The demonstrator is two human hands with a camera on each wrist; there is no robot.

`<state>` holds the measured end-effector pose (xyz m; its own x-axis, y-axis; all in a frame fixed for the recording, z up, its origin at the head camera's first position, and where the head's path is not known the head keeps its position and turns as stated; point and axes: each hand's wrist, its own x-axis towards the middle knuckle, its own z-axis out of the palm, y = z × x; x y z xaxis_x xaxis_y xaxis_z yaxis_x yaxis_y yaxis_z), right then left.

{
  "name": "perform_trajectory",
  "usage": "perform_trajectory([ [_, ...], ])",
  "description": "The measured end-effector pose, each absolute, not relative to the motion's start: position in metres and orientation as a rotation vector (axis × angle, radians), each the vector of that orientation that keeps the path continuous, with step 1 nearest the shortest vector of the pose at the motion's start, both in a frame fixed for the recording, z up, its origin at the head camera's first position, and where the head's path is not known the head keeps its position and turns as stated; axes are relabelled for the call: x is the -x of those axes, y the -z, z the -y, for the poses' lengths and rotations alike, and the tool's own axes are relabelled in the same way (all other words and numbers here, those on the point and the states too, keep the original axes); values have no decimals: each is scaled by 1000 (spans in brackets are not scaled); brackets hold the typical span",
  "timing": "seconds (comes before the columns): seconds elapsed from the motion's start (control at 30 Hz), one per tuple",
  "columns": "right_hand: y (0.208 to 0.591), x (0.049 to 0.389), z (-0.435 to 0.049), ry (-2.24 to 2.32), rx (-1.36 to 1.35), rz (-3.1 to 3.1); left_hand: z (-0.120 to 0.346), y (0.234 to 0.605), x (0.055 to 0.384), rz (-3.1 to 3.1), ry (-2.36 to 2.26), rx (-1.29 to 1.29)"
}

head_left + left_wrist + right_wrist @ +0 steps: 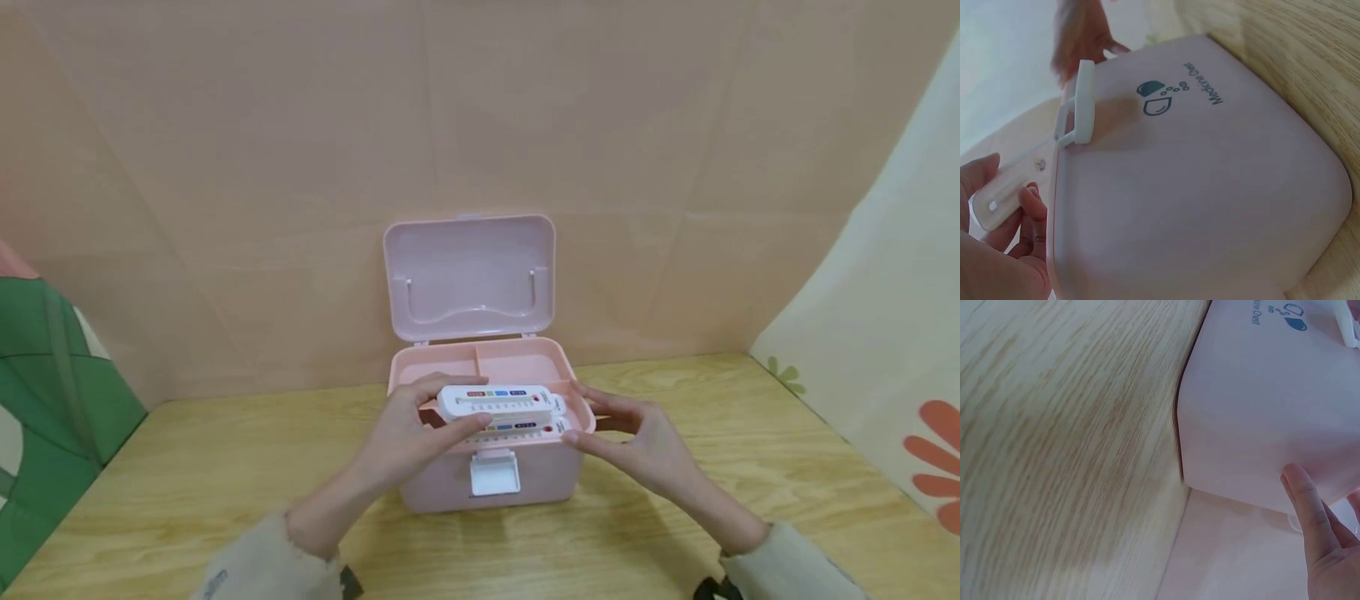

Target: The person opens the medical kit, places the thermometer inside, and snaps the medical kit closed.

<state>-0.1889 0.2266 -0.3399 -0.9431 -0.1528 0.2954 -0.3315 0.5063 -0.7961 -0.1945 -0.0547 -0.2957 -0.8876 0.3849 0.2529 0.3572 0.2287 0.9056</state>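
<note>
A pink medicine box (pixel 491 483) stands with its lid (pixel 472 271) raised. Over its front compartment, my left hand (pixel 401 425) pinches a white wall thermometer (pixel 498 402) between thumb and fingers; the strip has coloured labels and a red bulb. In the left wrist view, the thermometer's plain back (pixel 1013 187) shows, with a hole at one end. Just below it lies a second, similar thermometer (pixel 555 428), partly hidden. At the box's right front corner is my right hand (pixel 648 437), its fingers fairly straight and touching the box around the rim.
Two compartments (pixel 525 365) divide the back of the box's tray. A white latch (pixel 495 473) hangs on the front, above printed lettering (pixel 1204 84). The box stands on a wood-grain table (pixel 247 467), close to a plain cloth backdrop (pixel 300 208).
</note>
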Motion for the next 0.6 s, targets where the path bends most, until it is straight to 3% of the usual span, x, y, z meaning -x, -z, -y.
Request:
perform_trajectory([
  [0.6,342,188,-227,-1366,-457,2527,40,297,195,-2472,-1744,-730],
])
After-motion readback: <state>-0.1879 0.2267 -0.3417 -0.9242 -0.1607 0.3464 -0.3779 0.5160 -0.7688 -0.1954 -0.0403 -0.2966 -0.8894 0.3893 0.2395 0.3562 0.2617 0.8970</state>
